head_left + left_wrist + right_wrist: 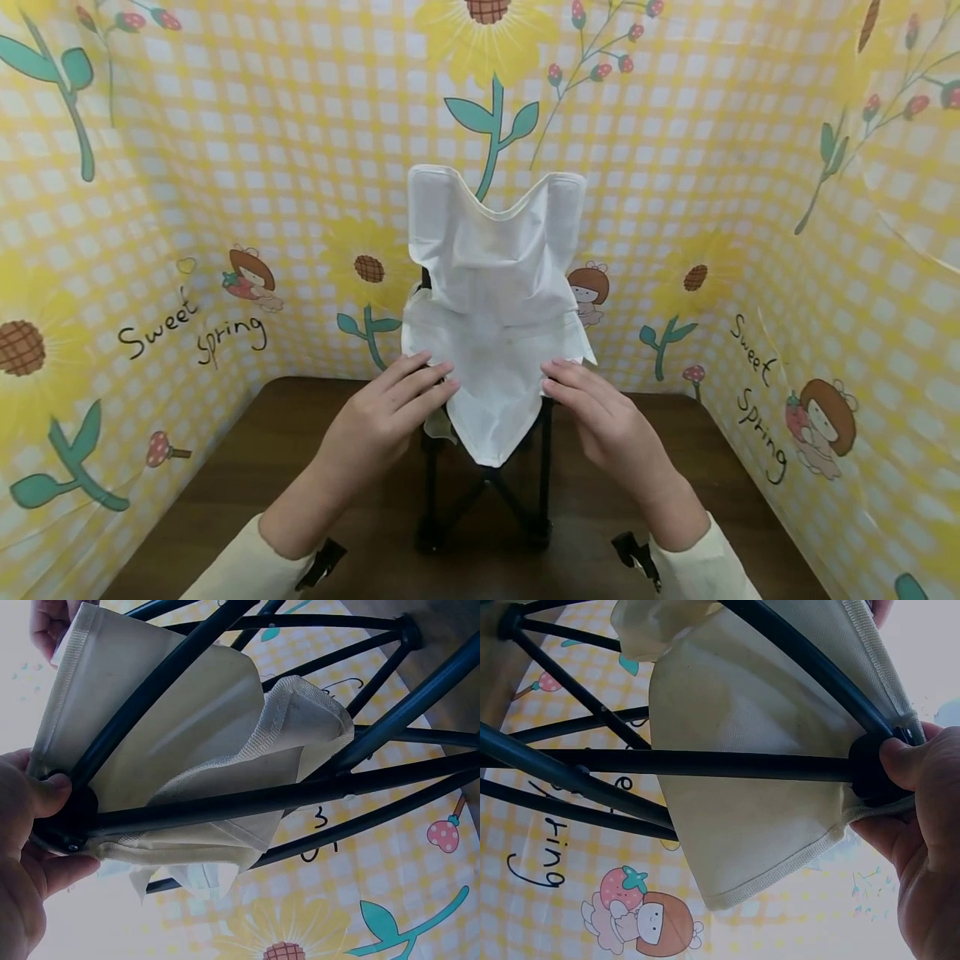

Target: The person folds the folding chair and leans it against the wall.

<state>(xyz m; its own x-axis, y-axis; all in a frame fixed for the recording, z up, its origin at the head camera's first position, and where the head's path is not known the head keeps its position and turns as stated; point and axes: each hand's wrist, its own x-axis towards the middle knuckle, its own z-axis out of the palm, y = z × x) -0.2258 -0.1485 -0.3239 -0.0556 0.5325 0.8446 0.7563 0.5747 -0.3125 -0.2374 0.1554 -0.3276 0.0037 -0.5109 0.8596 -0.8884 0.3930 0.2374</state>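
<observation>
A small folding chair with a white fabric seat and back point(495, 333) stands on thin black legs point(543, 483) in the head view. My left hand point(386, 408) grips its front left corner, and the left wrist view shows thumb and finger about a black plastic joint point(71, 821). At the opposite corner, my right hand point(603, 417) pinches another black joint point(874, 769) beside the hemmed fabric point(765, 847). The front of the seat droops in a point between both hands. In the left wrist view, a loose fabric flap point(300, 720) hangs under the frame.
The chair stands on a dark brown wooden table point(277, 467). Behind and on both sides rises a yellow checked cloth point(315, 150) printed with sunflowers. Black clips point(322, 562) sit at the cream sleeves point(247, 567).
</observation>
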